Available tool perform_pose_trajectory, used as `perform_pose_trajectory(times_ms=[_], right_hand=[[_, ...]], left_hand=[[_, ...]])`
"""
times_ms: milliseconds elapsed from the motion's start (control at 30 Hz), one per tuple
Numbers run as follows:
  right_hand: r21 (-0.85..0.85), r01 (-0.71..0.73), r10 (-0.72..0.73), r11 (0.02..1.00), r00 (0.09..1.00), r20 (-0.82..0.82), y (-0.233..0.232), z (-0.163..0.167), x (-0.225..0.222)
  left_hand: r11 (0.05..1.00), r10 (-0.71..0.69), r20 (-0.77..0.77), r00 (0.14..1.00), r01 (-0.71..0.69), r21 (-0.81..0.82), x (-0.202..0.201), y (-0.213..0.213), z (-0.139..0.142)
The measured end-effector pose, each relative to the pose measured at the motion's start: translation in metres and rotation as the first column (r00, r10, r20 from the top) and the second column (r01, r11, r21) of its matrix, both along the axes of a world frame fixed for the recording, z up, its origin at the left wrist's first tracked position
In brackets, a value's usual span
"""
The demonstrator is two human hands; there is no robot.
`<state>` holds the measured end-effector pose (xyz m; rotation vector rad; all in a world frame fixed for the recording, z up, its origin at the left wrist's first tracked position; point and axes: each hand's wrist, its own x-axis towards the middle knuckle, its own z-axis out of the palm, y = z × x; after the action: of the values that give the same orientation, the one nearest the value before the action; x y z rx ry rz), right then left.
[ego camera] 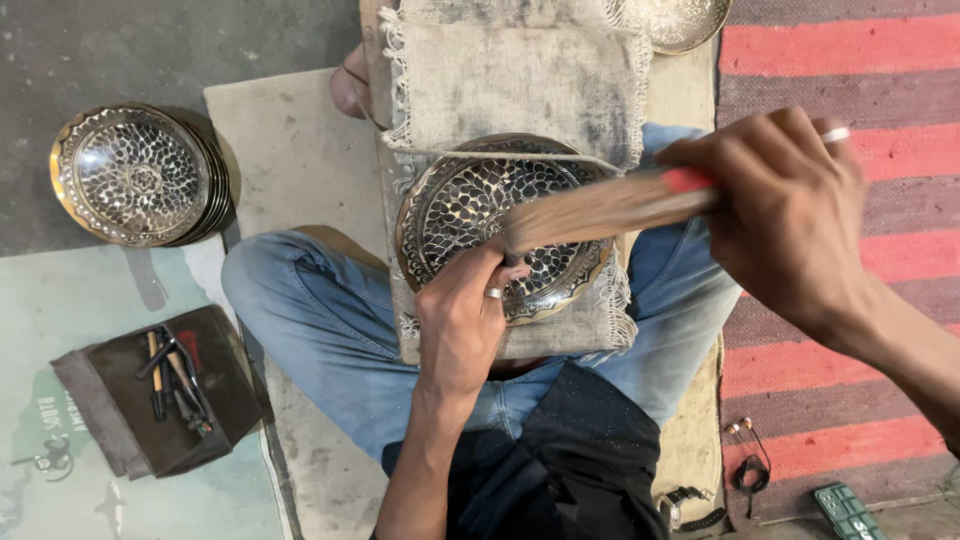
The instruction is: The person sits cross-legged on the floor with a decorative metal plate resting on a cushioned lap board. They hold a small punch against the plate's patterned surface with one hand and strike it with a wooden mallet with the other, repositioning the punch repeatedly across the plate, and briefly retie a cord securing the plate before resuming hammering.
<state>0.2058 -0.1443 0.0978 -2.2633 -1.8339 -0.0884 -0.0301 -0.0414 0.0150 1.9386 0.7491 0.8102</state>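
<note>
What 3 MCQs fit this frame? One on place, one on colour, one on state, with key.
1. Where is the stack of plates?
A. on the striped rug
B. on the floor left of the knee
C. on the lap

2. What colour is the tip of the mallet?
A. red
B. blue
C. green

3. What is the left hand doing?
A. hanging free
B. holding a tool to the plate
C. gripping the pouch

Key: 1 B, the stack sits on the floor at far left. 2 A, red shows by the right hand. 3 B, its fingers pinch a tool on the plate.
</note>
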Motion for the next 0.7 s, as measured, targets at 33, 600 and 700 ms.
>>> perform_pose_trajectory(times_ms=[33, 600, 700], right_hand=[[-0.035, 0.152, -0.156, 0.988, 0.958, -0.239, -0.0003, -0.0012, -0.0003], [-0.036, 0.088, -0.09, 0.995, 0.995, -0.052, 0.003, -0.0021, -0.0076], [-0.126, 0.233, -0.26, 0.964, 0.922, -0.285, 0.0031, -0.0047, -0.008]], left_hand=[[1.0, -0.006, 0.021, 1.0, 0.007, -0.018, -0.0001, 0.0001, 0.0002], [1.0, -0.01, 0.013, 1.0, 0.01, 0.006, -0.0015, 0.002, 0.0043], [1.0, 0.003, 0.016, 1.0, -0.003, 0.028, -0.0022, 0.0014, 0.0036]])
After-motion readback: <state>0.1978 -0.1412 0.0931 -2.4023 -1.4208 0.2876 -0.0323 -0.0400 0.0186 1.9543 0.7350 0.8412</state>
